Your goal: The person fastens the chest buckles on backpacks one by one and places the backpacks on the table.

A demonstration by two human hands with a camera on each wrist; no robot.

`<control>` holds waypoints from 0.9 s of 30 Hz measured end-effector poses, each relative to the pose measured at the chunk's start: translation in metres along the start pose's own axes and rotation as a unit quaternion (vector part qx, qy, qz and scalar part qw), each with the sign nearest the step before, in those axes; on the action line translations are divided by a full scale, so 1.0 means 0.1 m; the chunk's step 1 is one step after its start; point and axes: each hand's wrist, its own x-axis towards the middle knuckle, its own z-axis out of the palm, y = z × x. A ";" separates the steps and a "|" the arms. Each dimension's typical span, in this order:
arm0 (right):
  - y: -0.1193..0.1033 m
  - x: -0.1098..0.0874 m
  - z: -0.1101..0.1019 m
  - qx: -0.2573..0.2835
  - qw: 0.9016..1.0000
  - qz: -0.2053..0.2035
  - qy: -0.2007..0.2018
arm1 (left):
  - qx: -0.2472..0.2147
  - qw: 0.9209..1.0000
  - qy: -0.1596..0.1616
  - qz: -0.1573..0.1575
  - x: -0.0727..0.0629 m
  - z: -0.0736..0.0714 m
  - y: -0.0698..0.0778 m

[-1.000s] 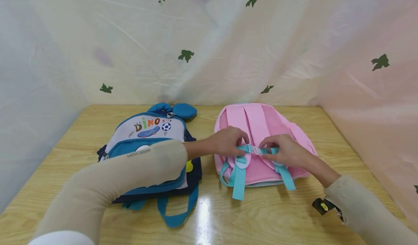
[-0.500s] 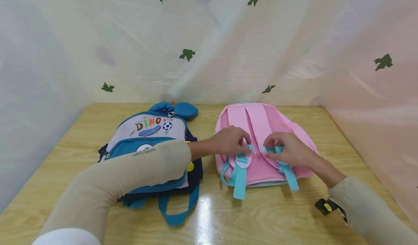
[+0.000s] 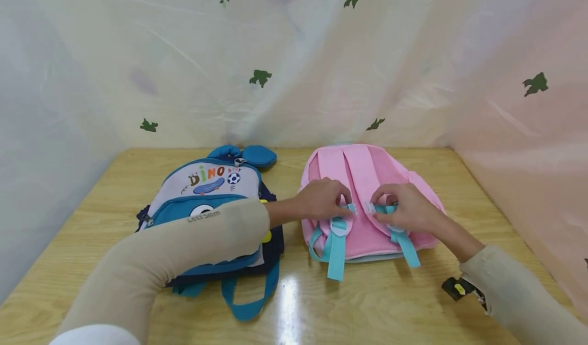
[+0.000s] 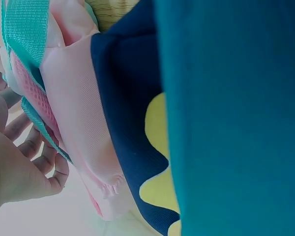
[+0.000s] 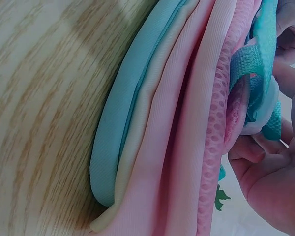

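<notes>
On the wooden table (image 3: pixel 413 304), seen from my head, the pink backpack (image 3: pixel 367 181) lies straps-up, just right of the blue dino backpack (image 3: pixel 211 197). My left hand (image 3: pixel 321 199) pinches the left half of the teal chest strap (image 3: pixel 350 208), and my right hand (image 3: pixel 404 207) pinches the right half with the white buckle (image 3: pixel 370 208); the two ends sit close but apart. At my left wrist, curled fingers (image 4: pixel 37 157) lie beside pink fabric and the navy bag. At my right wrist, my fingers (image 5: pixel 265 172) curl round teal webbing (image 5: pixel 250 64) at the backpack's mesh edge.
</notes>
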 end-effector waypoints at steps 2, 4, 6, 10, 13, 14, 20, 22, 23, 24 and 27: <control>0.00 0.00 -0.01 0.005 1.000 0.007 0.001 | 0.003 1.000 0.003 0.003 0.01 0.00 -0.01; 0.00 0.01 -0.02 0.010 1.000 0.008 0.000 | 0.001 1.000 0.002 0.004 0.01 0.00 -0.01; 0.00 0.01 -0.02 0.015 1.000 0.007 0.000 | -0.009 1.000 0.000 0.010 0.01 -0.01 -0.01; 0.02 0.01 -0.02 0.024 1.000 0.000 0.002 | -0.054 0.998 0.002 0.031 0.00 -0.03 -0.01; 0.04 0.00 -0.02 0.033 0.999 -0.008 0.003 | -0.085 0.995 0.006 0.042 0.00 -0.05 -0.01; 0.04 0.00 -0.03 0.036 0.999 -0.010 0.003 | -0.091 0.995 0.008 0.044 0.00 -0.05 -0.02; 0.03 -0.01 -0.04 0.056 0.998 -0.018 0.006 | -0.122 0.992 0.023 0.040 -0.02 -0.07 -0.04; 0.02 -0.01 -0.04 0.061 0.998 -0.018 0.011 | -0.129 0.991 0.026 0.037 -0.03 -0.09 -0.05; 0.02 -0.02 -0.04 0.062 0.998 -0.017 0.013 | -0.133 0.990 0.028 0.036 -0.04 -0.09 -0.06; 0.01 -0.02 -0.04 0.060 0.998 -0.017 0.018 | -0.137 0.990 0.028 0.033 -0.05 -0.10 -0.06; 0.00 -0.02 -0.05 0.054 0.998 -0.020 0.031 | -0.150 0.988 0.030 0.029 -0.07 -0.11 -0.07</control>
